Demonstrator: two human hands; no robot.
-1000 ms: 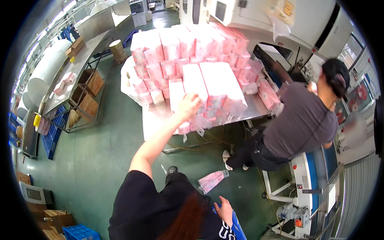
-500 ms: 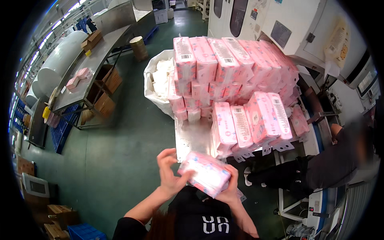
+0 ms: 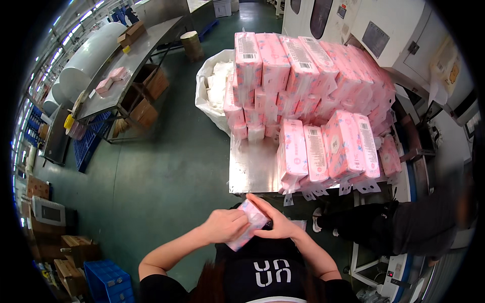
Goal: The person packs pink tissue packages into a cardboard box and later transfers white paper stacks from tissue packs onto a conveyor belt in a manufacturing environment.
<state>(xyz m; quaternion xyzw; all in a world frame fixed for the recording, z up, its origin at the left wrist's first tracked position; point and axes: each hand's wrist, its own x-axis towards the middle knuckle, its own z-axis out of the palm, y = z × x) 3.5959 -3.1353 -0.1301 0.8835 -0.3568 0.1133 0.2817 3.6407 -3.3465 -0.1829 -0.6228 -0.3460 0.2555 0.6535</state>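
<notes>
Close to my body, both hands have hold of a pink tissue pack (image 3: 255, 216) in clear film, tilted with one narrow side up. My left hand (image 3: 226, 225) presses curled fingers against its left side; the fingertips are partly hidden. Around the far right end goes my right hand (image 3: 277, 222), fingers along the top edge and thumb below. Beyond them stands a metal table (image 3: 252, 169) stacked with pink tissue packs (image 3: 299, 60). A nearer row of bundled packs (image 3: 293, 151) sits at the table's front edge, with clear handle tabs hanging over.
A white sack (image 3: 204, 91) of pale scraps stands left of the stack. Further left is a steel bench (image 3: 103, 103) with small pink packs and cardboard boxes. A person in dark clothes (image 3: 424, 222) is at the right, beside a white machine (image 3: 348, 25). A blue crate (image 3: 108, 283) lies lower left.
The tissue pack has been turned onto its side and brought closer to my body. My left hand has gone from spread fingers to curled against it. The view has shifted slightly.
</notes>
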